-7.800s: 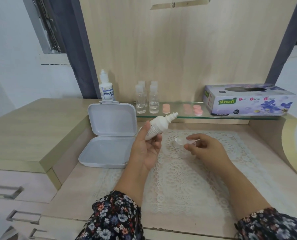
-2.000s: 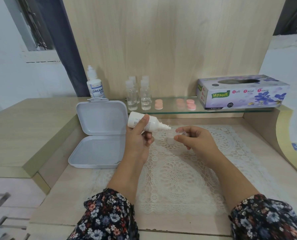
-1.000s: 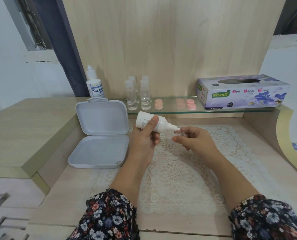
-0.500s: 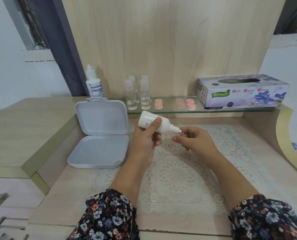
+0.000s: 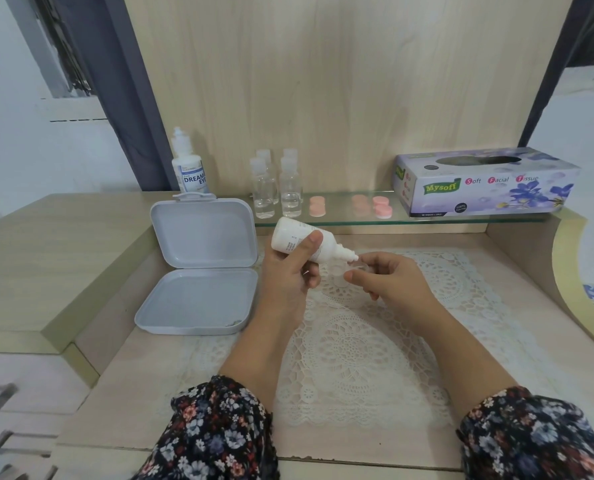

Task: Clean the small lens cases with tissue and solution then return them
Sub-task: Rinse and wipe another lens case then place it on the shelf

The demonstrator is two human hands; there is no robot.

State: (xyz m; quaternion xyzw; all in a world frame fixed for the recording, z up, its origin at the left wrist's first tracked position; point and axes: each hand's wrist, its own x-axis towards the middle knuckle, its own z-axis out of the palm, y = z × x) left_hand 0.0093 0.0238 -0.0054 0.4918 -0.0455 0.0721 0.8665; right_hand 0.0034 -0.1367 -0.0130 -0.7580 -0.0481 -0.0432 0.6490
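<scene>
My left hand [image 5: 290, 271] grips a small white solution bottle [image 5: 302, 242], tipped with its nozzle pointing right and down. The nozzle tip sits right over a small clear lens case [image 5: 352, 270] that my right hand [image 5: 391, 282] pinches between thumb and fingers above the lace mat [image 5: 351, 344]. The case is mostly hidden by my fingers. Several pink lens case caps [image 5: 375, 206] lie on the glass shelf [image 5: 462, 220]. The tissue box [image 5: 482, 183] stands on the shelf's right end.
An open grey plastic box [image 5: 198, 299] lies left of the mat, its lid leaning back. A larger solution bottle [image 5: 188, 168] stands behind it. Several small clear bottles [image 5: 278, 188] stand on the shelf. A raised wooden counter [image 5: 46, 258] and drawers are at the left.
My left hand tipped the bottle from upright to nozzle-down and brought its tip rightward onto the lens case. My right hand has kept holding the case.
</scene>
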